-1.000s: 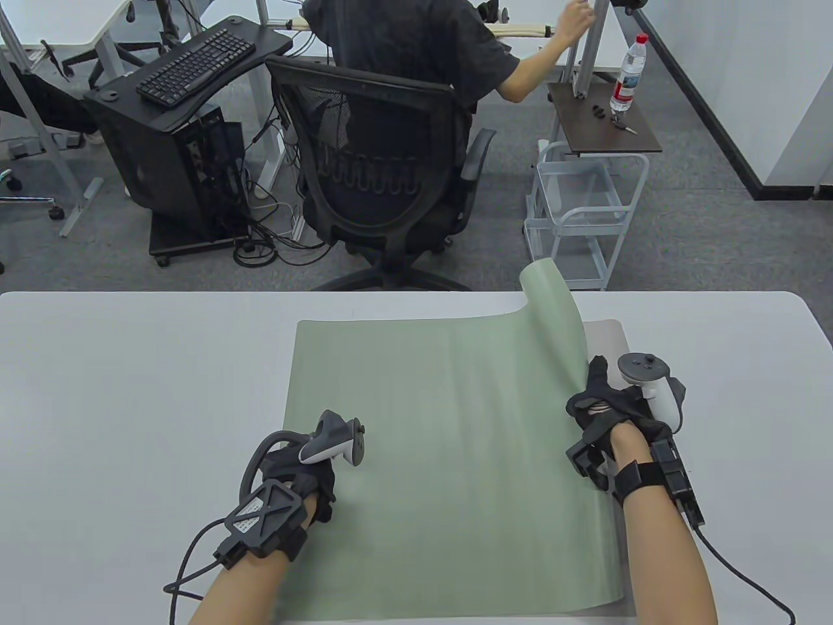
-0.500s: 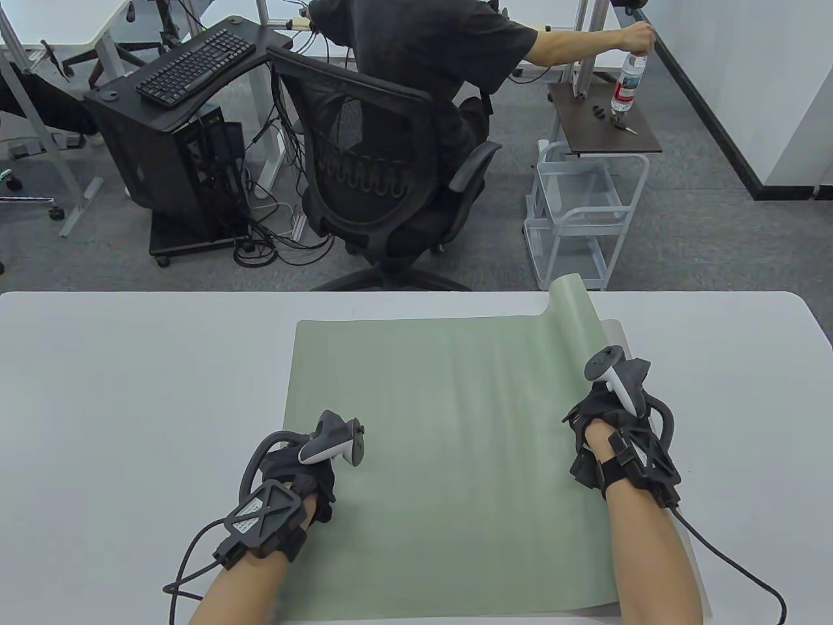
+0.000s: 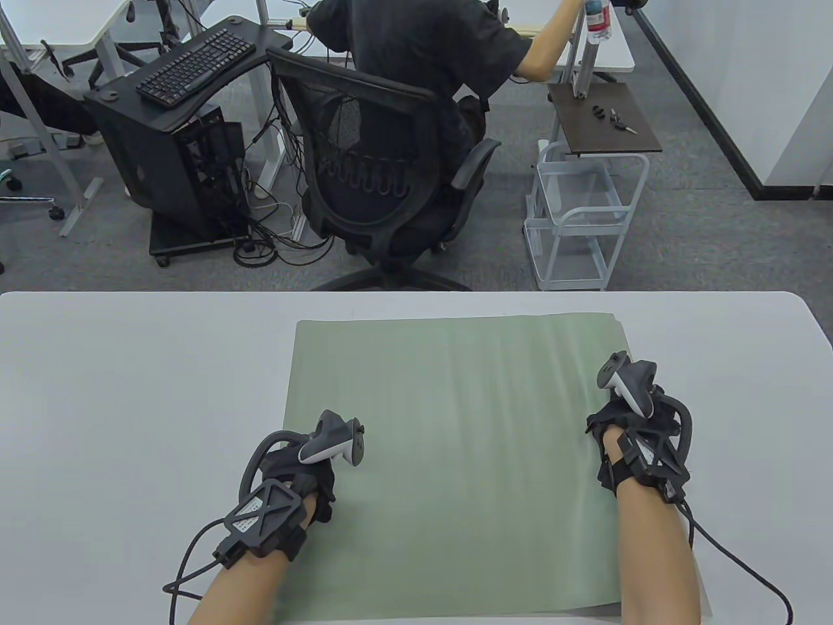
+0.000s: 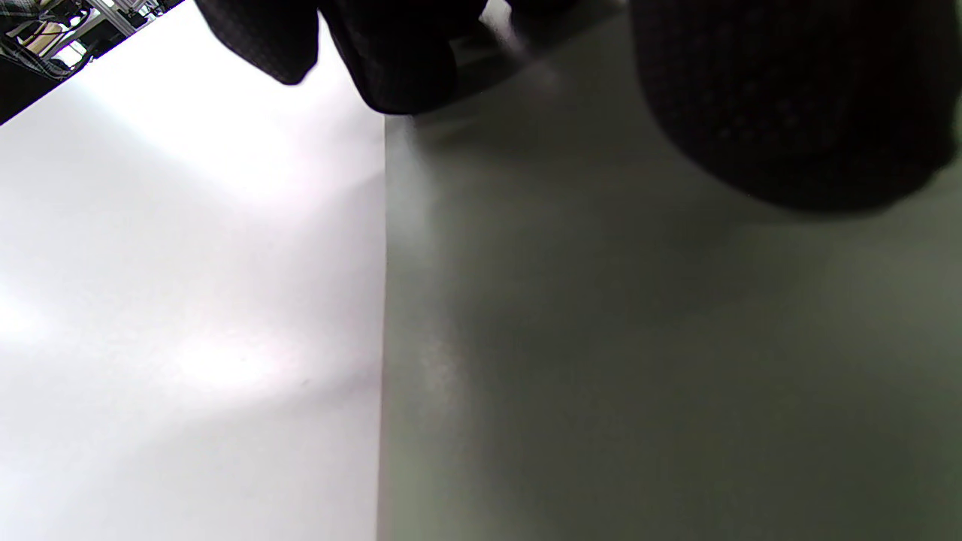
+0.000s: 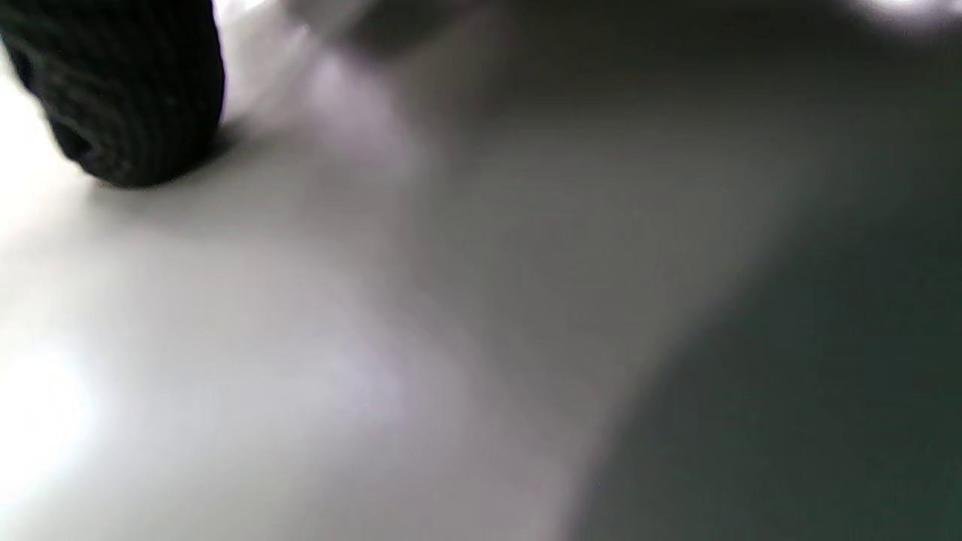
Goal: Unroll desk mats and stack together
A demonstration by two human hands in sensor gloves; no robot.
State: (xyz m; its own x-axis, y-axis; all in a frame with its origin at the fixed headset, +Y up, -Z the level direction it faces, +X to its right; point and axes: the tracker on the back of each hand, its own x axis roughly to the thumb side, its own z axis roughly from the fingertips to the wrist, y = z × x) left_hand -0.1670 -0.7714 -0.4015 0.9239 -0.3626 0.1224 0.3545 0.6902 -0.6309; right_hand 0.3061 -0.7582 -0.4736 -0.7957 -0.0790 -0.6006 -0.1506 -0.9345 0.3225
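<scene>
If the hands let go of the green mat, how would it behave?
The green mat looks thin and floppy, showing faint ripples. It probably curls back unless the left hand and right hand press it. Likely light, sliding easily on the smooth table.

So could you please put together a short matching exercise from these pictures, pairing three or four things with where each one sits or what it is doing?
Things:
1. left hand
2. right hand
3. green mat
4. white cart

Places or states:
A. lies flat on the table
B. stands on the floor beyond the table
C. rests on the mat's left edge
D. rests on the mat's right edge

Pairs: 1-C, 2-D, 3-A, 4-B
</scene>
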